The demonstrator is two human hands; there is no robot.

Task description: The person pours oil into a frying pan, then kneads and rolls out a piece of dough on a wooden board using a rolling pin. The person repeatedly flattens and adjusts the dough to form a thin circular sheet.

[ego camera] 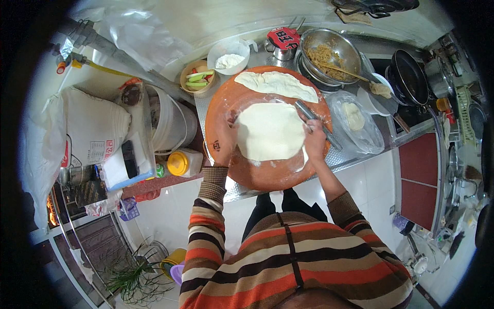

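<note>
A thin, flattened dough sheet (pixel 270 131) spreads over the middle of a round, orange-brown board (pixel 266 179) dusted with flour. At its left edge is my left hand (pixel 227 137), its fingers gripping the rim. My right hand (pixel 315 139) grips the opposite edge, and a metal rolling pin (pixel 332 140) lies slantwise beside and partly behind that hand. Whether the right fingers also touch the pin is hard to tell. A strip of dough shows under the sheet's lower right edge. Along the board's far side lies a long folded piece of dough (pixel 278 85).
Behind the board are a bowl of flour (pixel 231 61), a bowl of cut vegetables (pixel 197 80) and a steel bowl of filling (pixel 332 54) with a wooden spoon. Dough in a plastic bag (pixel 355 117) lies right; a frying pan (pixel 411 75) sits beyond. Left stands a bucket (pixel 177 121).
</note>
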